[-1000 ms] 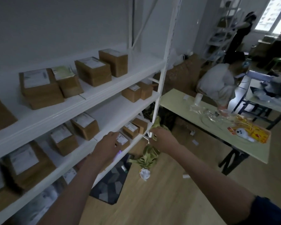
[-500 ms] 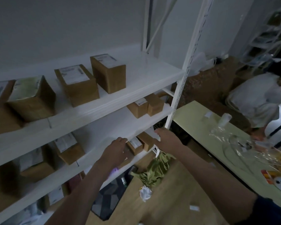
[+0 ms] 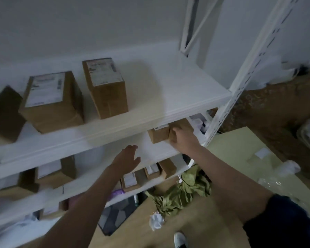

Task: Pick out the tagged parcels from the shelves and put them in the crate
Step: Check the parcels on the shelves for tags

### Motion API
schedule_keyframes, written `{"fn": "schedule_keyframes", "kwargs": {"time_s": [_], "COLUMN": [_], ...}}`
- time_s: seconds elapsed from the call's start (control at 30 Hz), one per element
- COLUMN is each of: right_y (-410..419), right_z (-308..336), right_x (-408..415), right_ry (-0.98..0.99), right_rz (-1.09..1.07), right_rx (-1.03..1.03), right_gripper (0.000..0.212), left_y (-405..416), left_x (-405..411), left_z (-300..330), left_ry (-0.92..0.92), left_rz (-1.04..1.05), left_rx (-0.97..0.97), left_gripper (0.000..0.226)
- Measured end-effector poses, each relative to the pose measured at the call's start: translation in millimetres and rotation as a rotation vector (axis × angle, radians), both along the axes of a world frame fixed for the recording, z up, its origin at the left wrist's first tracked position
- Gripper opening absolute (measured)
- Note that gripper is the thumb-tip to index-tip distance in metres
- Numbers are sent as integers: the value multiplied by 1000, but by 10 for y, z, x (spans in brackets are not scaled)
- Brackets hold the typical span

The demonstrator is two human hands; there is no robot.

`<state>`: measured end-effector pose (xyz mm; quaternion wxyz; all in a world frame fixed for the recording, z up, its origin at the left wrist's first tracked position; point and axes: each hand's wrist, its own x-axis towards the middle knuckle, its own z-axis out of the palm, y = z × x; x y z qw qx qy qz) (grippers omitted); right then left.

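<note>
Right hand (image 3: 183,140) gripping small brown parcel (image 3: 180,128), left hand (image 3: 126,159) open, labels blurred

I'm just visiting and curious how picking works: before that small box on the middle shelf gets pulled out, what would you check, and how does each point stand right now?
1. Right hand on the chosen small box: ok, its fingers wrap the box's front.
2. Grip firm enough to lift: cannot tell, fingertips are hidden behind the box.
3. Box carries a tag: cannot tell, the upper shelf hides its top.
4. Neighbouring box out of the way: not ok, it sits flush against the held one.
5. Left hand free to help: ok, open and holding nothing.
6. Crate ready: cannot tell, none in view.
</note>
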<state>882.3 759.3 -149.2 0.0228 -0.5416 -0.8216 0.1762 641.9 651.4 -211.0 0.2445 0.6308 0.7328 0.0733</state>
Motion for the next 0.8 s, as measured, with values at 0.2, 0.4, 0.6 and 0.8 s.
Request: {"fn": "schedule_keyframes", "kwargs": {"time_s": [0.2,0.4,0.6,0.8], "right_y": [613,916,1169,1133], "right_z": [-251,-412,-626,-783], "right_x": [-40,-13,-130,-262], "right_ry": [-12,18,73,95], "right_rz": [174,230,305,326], "right_rx": [8,-5,-117,-67], "right_gripper": [44,21,30,31], "left_y": [419,736,1023,1187], "left_x": [265,437,470,637], "left_z": [-122,-198,-354,-374], "left_ry": [1,-25,-84,-114], "left_rz": [180,315,347,402], "left_rx": [-20,3,-73,17], "left_gripper": [62,57,51,23]}}
